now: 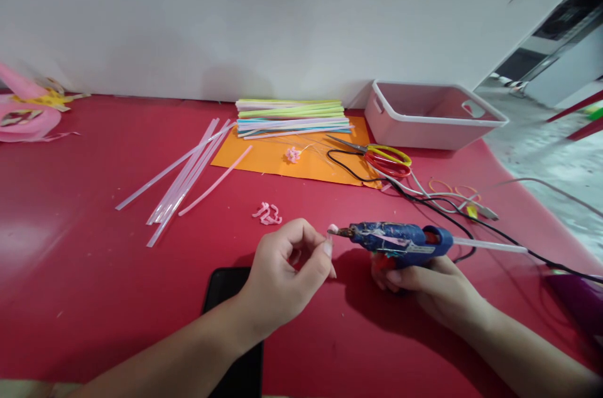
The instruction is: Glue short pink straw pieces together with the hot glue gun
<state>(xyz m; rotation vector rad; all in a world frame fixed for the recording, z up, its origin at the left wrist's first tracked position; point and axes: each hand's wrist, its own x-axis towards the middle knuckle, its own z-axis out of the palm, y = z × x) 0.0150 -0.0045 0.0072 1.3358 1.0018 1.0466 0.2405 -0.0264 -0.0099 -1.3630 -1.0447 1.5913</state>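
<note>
My left hand (289,269) pinches a small pale pink piece (332,230) between thumb and fingertips; most of it is hidden, so its exact kind is unclear. The tip of a blue glue gun (400,240) meets this piece or sits right beside it. My right hand (424,282) is wrapped around the glue gun's handle, and a clear glue stick (490,245) juts from its back. Beyond my left hand lie several curled pink scraps (267,213). A small pink flower (293,154) with a thin stem rests on an orange sheet (264,159).
Several clear glue sticks (188,178) and one pink strip (215,181) lie left. A bundle of coloured strips (292,115), scissors (386,156) and a pink bin (424,128) stand behind. Cables (438,203) cross the right side. A black phone (235,354) lies under my left forearm.
</note>
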